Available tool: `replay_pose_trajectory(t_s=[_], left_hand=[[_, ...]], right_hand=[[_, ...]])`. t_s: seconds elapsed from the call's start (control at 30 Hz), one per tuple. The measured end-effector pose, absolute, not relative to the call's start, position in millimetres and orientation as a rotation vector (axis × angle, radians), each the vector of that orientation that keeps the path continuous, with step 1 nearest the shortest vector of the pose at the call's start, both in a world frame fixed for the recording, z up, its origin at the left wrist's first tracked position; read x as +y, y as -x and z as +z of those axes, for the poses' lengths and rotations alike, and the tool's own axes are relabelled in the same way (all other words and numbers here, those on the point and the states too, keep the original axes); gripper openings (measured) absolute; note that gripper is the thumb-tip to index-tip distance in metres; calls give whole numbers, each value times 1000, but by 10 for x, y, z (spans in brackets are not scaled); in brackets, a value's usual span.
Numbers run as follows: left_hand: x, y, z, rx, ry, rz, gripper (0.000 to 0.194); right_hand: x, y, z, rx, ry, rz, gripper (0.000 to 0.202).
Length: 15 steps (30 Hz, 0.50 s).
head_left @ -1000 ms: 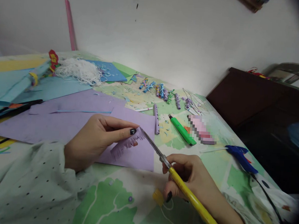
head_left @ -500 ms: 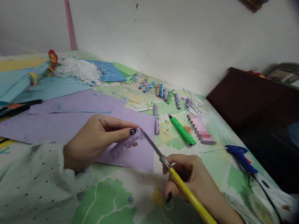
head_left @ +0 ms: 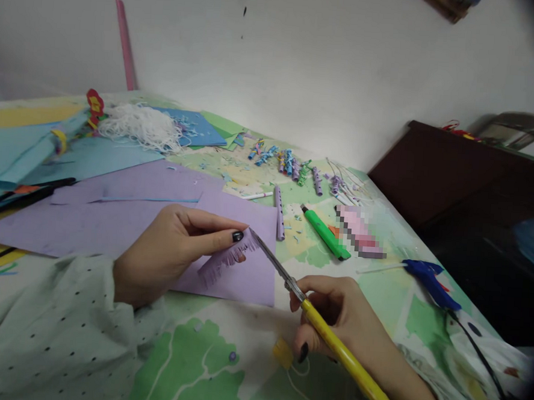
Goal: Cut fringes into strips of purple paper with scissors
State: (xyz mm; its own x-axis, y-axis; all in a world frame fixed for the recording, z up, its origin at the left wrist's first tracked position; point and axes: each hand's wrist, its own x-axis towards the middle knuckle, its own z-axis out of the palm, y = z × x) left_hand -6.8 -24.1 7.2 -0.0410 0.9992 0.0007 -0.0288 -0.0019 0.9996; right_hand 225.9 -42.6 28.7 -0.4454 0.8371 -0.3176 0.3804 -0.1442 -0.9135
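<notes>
My left hand [head_left: 173,248] pinches one end of a fringed purple paper strip [head_left: 222,260] between thumb and forefinger. The strip's finely cut edge hangs down over a purple sheet [head_left: 248,283]. In my right hand [head_left: 333,306] is a pair of scissors [head_left: 343,354] with yellow handles, its tips touching the strip beside my left thumb. The blades look nearly closed. Part of my right fingers is hidden behind the handle.
A green utility knife [head_left: 326,232] and a rolled purple tube [head_left: 279,213] lie beyond my hands. On the right rests a blue glue gun [head_left: 431,282] with its cord. White yarn [head_left: 138,126], blue sheets and several small paper rolls [head_left: 288,163] sit farther back against the wall.
Almost nothing differs. The fringed end of the strip has shifted very slightly, while both hands and the scissors keep their places.
</notes>
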Motion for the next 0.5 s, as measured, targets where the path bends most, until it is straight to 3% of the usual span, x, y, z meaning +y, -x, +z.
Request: replay_pose_trajectory(t_s=[0.5], left_hand=[[-239,82,45,1180,-1163,1264,14]], right_hand=[[-430,-2255,284,-1746,1375,1616,43]])
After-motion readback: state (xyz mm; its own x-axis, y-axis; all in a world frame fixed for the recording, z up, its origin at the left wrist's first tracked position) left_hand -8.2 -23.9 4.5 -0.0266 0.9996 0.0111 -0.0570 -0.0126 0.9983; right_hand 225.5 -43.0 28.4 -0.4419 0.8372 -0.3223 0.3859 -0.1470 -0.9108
